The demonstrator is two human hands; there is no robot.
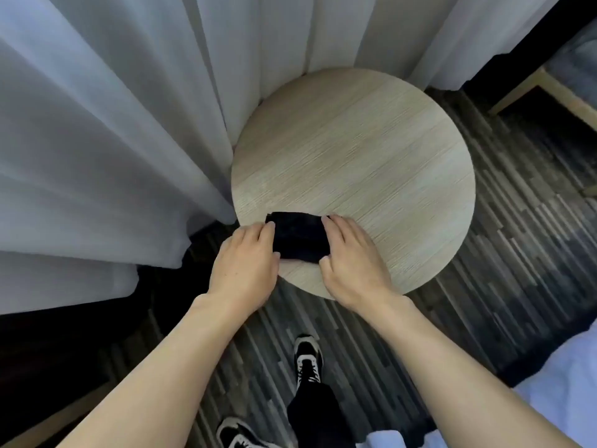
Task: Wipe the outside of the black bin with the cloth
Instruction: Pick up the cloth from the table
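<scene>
Both hands, left and right, pinch a folded black cloth (soft) on a round wood-grain table.

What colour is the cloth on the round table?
Black; the cloth shows plainly in the head view.

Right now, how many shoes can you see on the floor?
2: one shoe on the striped carpet below the round table, the other shoe at the bottom edge, partly cut off.

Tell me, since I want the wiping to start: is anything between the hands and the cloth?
Nothing visible. The left hand and right hand already touch the black cloth on the round table.
</scene>
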